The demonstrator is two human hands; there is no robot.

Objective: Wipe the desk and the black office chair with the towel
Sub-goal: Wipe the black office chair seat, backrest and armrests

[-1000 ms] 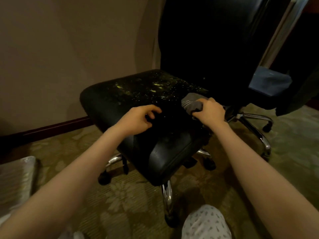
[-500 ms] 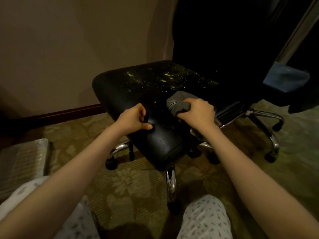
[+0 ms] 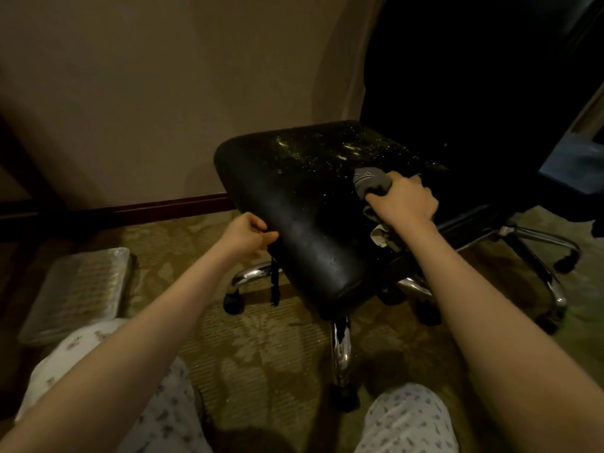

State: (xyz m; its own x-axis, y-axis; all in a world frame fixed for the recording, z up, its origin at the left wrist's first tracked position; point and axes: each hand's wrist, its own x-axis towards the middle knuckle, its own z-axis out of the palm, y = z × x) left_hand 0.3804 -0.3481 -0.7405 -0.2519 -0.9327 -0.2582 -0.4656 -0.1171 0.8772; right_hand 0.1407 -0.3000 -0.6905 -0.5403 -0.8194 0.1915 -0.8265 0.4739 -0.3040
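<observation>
The right hand (image 3: 405, 204) is closed around the grey towel (image 3: 371, 181), bunched into a wad and pressed on the right side of the seat (image 3: 304, 223) of the black office chair (image 3: 457, 93), close to the backrest. The towel looks soft and light, so a full fist grip suits it. The left hand (image 3: 248, 237) curls its fingers on the near-left edge of the seat. The chair stands on castors (image 3: 233, 302), so I judge it may roll or swivel under pressure; holding the firm seat edge is sensible. Yellowish specks (image 3: 346, 148) lie on the far part.
</observation>
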